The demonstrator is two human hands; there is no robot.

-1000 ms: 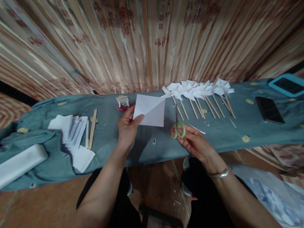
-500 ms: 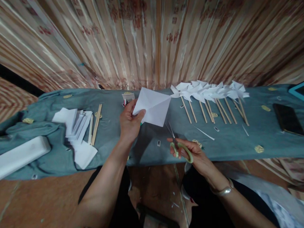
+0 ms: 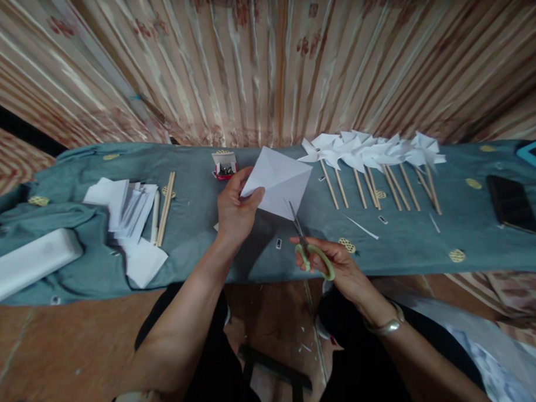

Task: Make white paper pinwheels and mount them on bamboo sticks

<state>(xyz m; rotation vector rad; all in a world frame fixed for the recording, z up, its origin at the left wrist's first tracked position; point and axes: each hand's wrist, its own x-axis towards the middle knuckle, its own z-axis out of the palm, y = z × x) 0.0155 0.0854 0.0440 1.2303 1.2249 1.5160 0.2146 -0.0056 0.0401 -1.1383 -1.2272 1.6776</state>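
Note:
My left hand pinches the left corner of a square white sheet of paper, creased along its diagonals and held above the cloth. In my right hand are scissors with pale green handles. Their blades stand slightly apart and point up at the paper's lower corner; whether they touch it I cannot tell. Beyond, on the right, lies a row of white paper pinwheels on wooden sticks. A small red and white box of metal pieces sits open just past my left hand.
Folded white papers, a pencil-like stick and wooden sticks lie at left on the green cloth. A white case rests at the front left. On the right are a dark phone and a thin paper strip.
The scissors and the paper have come closer together, the blades now at its lower corner. The view has shifted a little, and the small box shows more fully.

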